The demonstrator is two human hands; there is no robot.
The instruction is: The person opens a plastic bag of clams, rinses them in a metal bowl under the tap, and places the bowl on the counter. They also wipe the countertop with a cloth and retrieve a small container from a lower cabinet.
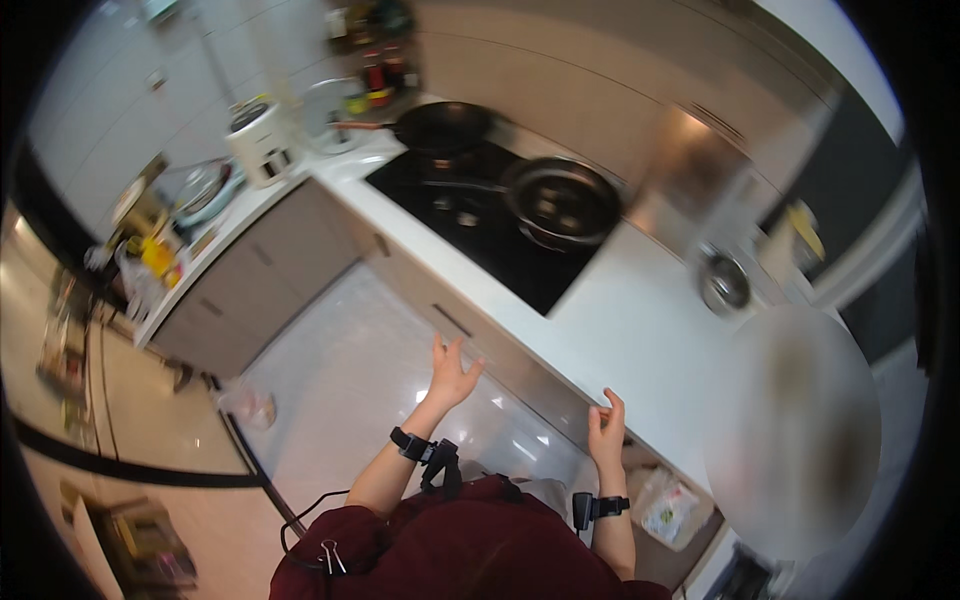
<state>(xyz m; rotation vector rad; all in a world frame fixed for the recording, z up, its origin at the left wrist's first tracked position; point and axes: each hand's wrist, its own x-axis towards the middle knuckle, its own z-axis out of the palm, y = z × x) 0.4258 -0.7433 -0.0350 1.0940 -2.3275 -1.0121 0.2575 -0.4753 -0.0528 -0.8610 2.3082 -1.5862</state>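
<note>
My left hand (453, 375) is held over the floor in front of the cabinet drawers, fingers spread and nothing in it. Nearest to it is a dark drawer handle (451, 320). By the front edge of the white countertop (637, 337), my right hand (609, 431) is raised with its fingers apart, holding nothing. Past the counter edge lies a black cooktop (465, 217). A frying pan (562, 204) sits on its right side, and a dark wok (444, 127) with a brownish handle is at the back left.
A white appliance (262, 146) stands in the counter corner beside a clear pitcher (326, 112). Bowls (204, 193) and plastic bags (139, 281) crowd the left counter. A metal bowl (724, 283) rests at the right. Another bag (247, 403) lies on the floor. A blurred patch hides the far right.
</note>
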